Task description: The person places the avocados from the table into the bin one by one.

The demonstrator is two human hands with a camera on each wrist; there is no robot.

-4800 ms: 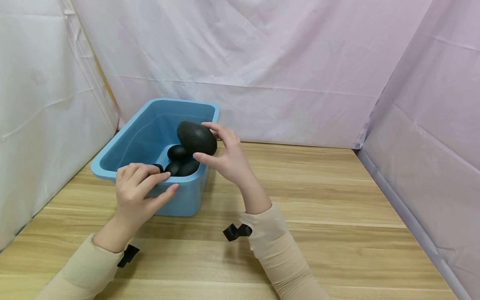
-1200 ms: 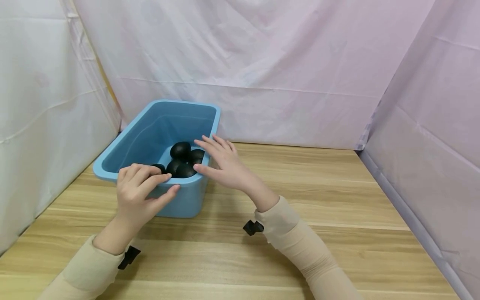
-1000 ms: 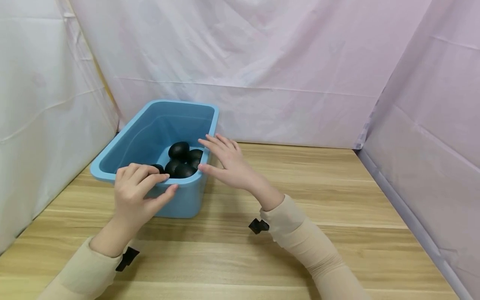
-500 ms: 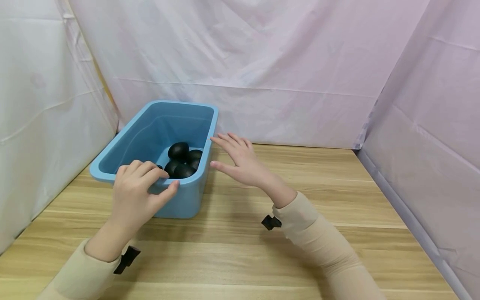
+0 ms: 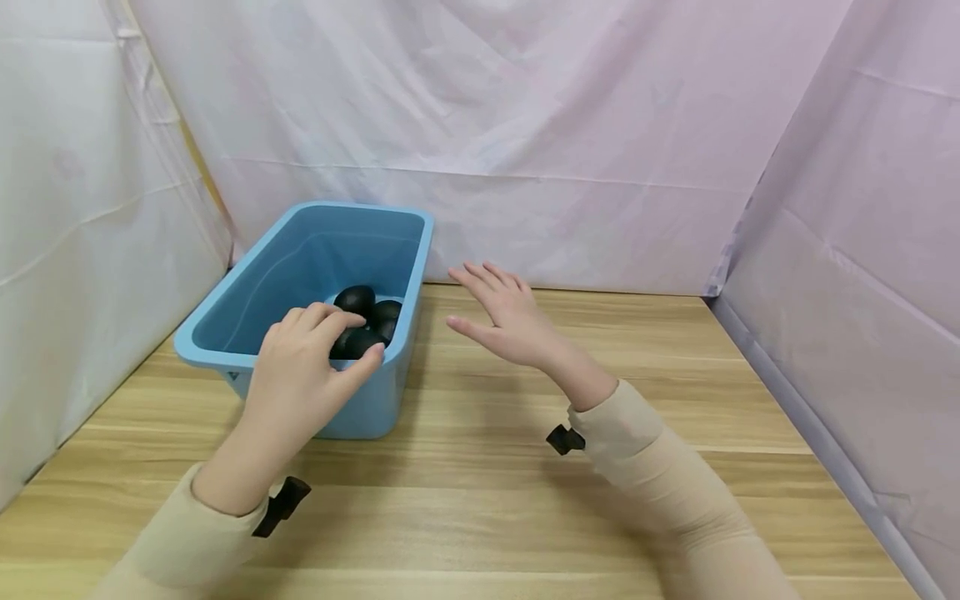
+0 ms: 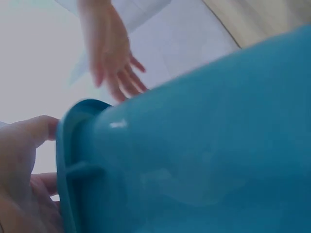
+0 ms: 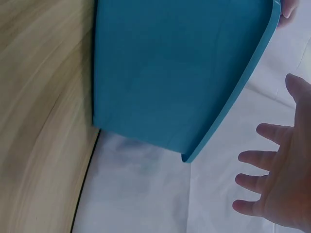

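A blue plastic bin (image 5: 247,300) stands at the table's left with several black oval stones (image 5: 372,315) in its near right corner. My left hand (image 5: 311,371) grips the bin's near rim, its fingers curled over the edge above the stones and the thumb lying along the rim. In the left wrist view the bin's wall (image 6: 204,145) fills the frame, with my left hand (image 6: 26,160) at its rim. My right hand (image 5: 501,319) hovers empty just right of the bin with straight, spread fingers; the right wrist view shows the right hand (image 7: 284,184) beside the bin's side (image 7: 170,73).
The wooden table (image 5: 675,392) stretches bare to the right of the bin. Pale pink and white cloth walls (image 5: 525,150) close in the back, left and right sides. Black wrist straps (image 5: 564,439) sit at both cuffs.
My right hand, which held a black stone over the bin 4.8 s ago, has let it go and drawn back to the right. My left hand has slid right along the rim, reaching further over it.
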